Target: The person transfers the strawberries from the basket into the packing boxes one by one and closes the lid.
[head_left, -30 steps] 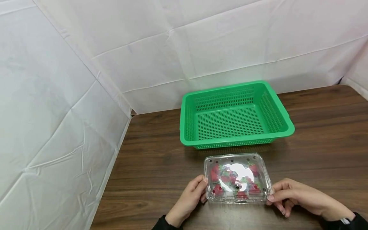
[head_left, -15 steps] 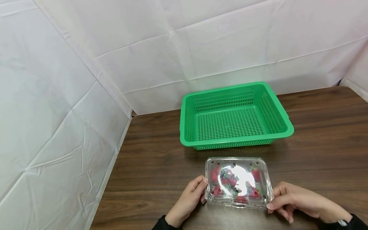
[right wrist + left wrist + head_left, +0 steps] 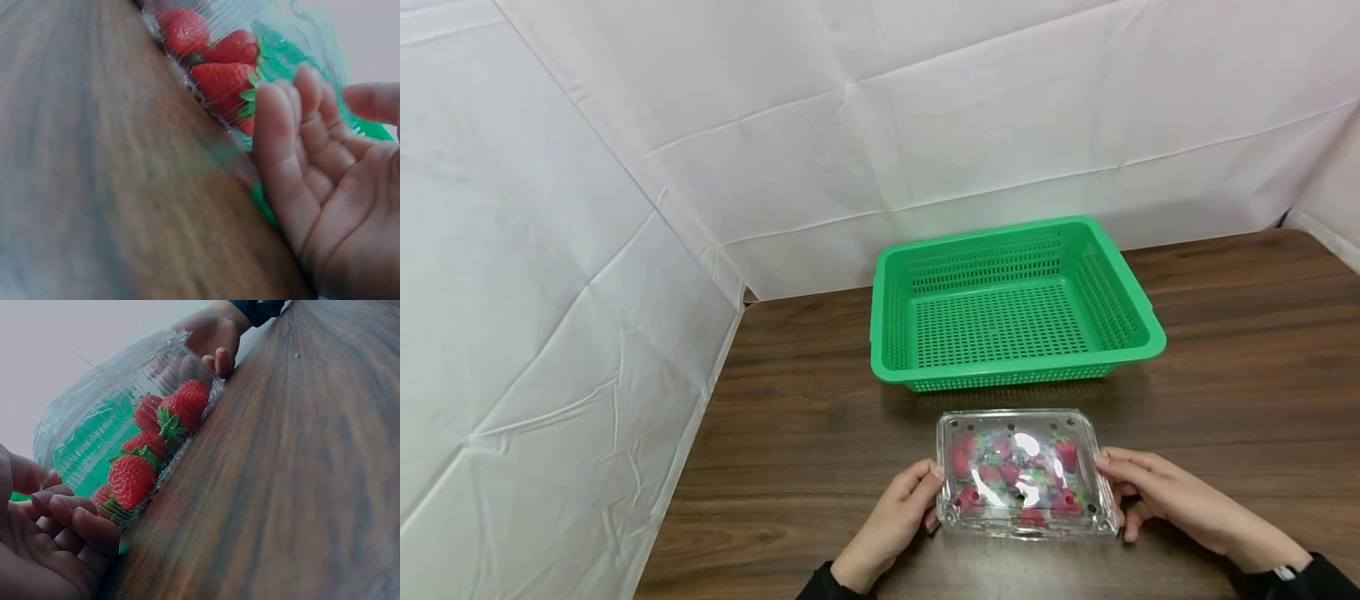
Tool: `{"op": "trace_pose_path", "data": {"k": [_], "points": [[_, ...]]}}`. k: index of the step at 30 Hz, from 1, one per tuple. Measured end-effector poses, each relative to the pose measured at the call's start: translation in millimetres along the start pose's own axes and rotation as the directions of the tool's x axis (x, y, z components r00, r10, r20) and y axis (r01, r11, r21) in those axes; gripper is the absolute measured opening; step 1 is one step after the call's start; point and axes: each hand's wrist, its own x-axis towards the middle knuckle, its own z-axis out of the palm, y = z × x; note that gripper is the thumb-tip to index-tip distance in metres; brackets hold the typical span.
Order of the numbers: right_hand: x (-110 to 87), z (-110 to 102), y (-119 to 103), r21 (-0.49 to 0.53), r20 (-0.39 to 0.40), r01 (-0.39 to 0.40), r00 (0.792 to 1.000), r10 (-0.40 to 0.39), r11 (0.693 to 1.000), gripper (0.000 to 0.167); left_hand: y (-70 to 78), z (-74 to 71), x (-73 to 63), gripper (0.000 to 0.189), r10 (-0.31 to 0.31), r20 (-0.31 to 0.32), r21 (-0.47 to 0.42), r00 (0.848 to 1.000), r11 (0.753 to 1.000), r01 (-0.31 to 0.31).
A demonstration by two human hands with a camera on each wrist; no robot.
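Observation:
A clear plastic clamshell [image 3: 1026,421] of red strawberries [image 3: 131,481] lies on the table in front of the green basket, its lid down. My left hand [image 3: 901,504] pinches its left edge, thumb on top and the other fingers curled at the side, as the left wrist view shows. At the opposite edge, my right hand [image 3: 1168,500] holds the side between thumb and fingertips. In the right wrist view, its fingers [image 3: 275,119] curl loosely beside the clear wall, with strawberries [image 3: 222,81] behind it. Light glares off the lid.
A green perforated basket [image 3: 1015,360] stands just beyond the clamshell, with nothing in it. Brown wood-grain table [image 3: 790,450] extends to both sides. White cloth walls [image 3: 775,167] rise at the back and left.
The clamshell has turned slightly and come a little nearer to me. My right hand has slid from its near right corner up along the right edge. My left hand has kept its place.

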Motion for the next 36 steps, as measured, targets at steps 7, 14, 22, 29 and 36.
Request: {"op": "trace_pose_path", "data": {"k": [7,14,22,29,36], "points": [[1.7,5,1,-0.012,-0.006,0.087,0.996,-0.087,0.996,0.034,1.0,0.1,0.8,0.04,-0.016,-0.014,0.0,1.0,1.0,0.016],[4.2,8,3,-0.04,-0.032,0.121,0.992,-0.122,0.992,0.031,10.6,-17.4,-7.1,0.049,-0.119,0.172,0.116,0.978,0.988,0.1],[6.2,7,0,-0.058,-0.035,0.14,0.989,-0.142,0.988,0.031,7.9,-25.3,-11.3,0.045,-0.087,0.409,-0.018,0.908,0.995,0.103],[5.3,8,-3,-0.069,-0.047,0.117,0.992,-0.121,0.991,0.029,4.8,-22.4,-10.2,0.041,-0.042,0.398,-0.057,0.916,0.996,0.071],[2.3,7,-3,-0.084,-0.062,0.11,0.991,-0.116,0.99,0.027,7.1,-18.2,-10.8,0.042,-0.07,0.395,-0.092,0.916,0.989,0.115]]}}
